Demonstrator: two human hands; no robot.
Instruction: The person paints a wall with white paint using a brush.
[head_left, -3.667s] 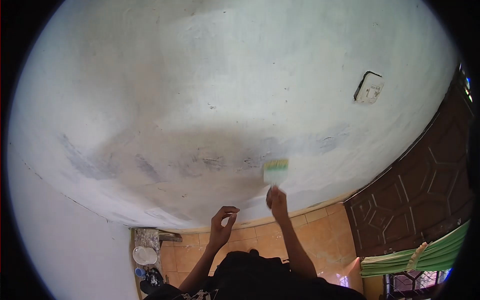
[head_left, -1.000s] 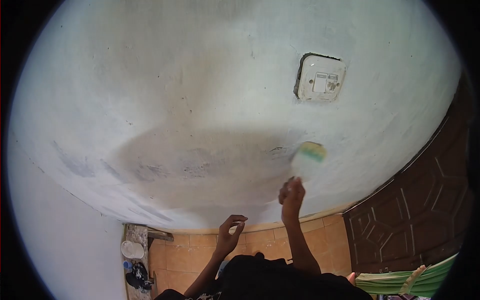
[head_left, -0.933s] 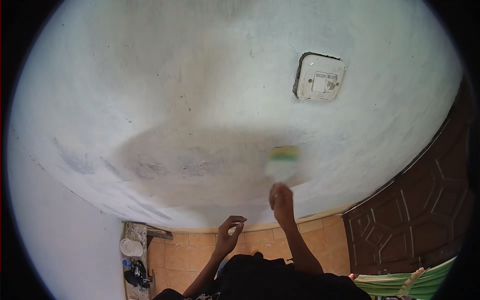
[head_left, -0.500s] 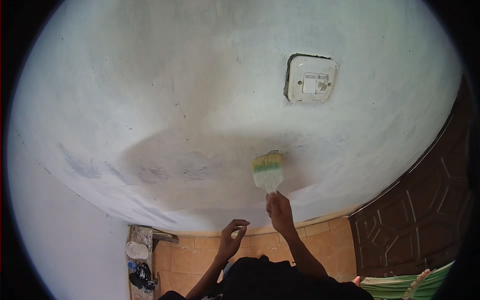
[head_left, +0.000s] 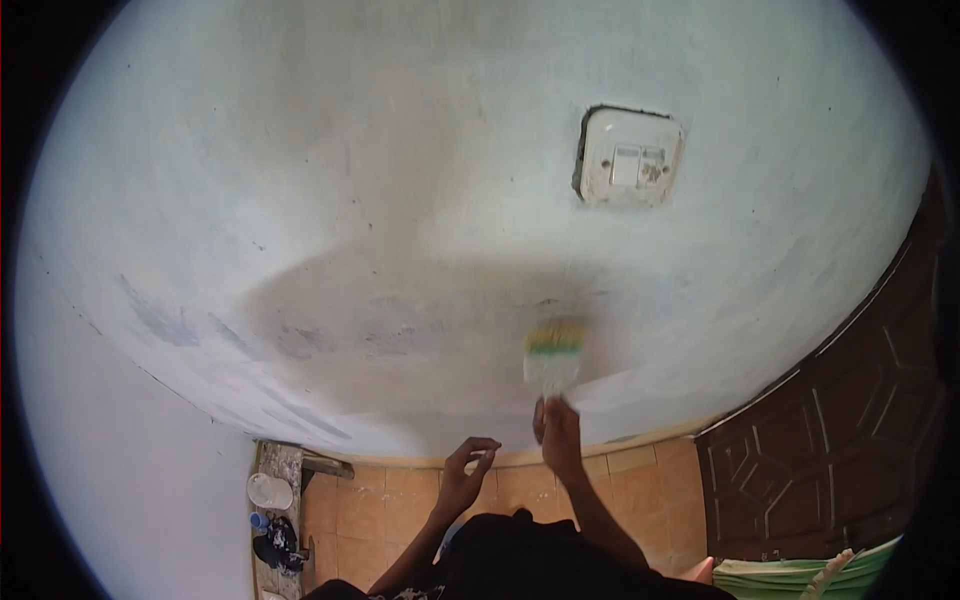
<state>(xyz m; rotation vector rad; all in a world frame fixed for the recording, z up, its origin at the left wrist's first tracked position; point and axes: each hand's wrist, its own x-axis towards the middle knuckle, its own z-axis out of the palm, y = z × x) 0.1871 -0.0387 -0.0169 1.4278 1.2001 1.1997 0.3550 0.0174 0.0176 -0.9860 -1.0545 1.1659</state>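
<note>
A wide paint brush (head_left: 552,360) with a pale handle, a green band and yellowish bristles is against or just in front of the wall (head_left: 400,200); motion blurs it slightly. My right hand (head_left: 561,432) is wrapped round its handle, bristles pointing up. Lower and to the left, my left hand (head_left: 466,473) hangs in front of the wall with loosely curved fingers, thumb and forefinger apart, holding nothing. Dark scuffs and a shadow mark the wall around the brush. Above and right of it sits a white light switch (head_left: 637,160) with a gap along its left edge.
On the left, a paint-stained wooden bench (head_left: 279,460) bears a white container (head_left: 270,491), a blue cup (head_left: 259,521) and a dark, white-spattered item (head_left: 279,545). A brown panelled door (head_left: 830,430) stands right, with green cloth (head_left: 800,578) below. Orange tiles (head_left: 370,510) cover the floor.
My right hand has drawn the brush down and slightly right along the wall. My left hand stays nearly in place. The view has shifted slightly.
</note>
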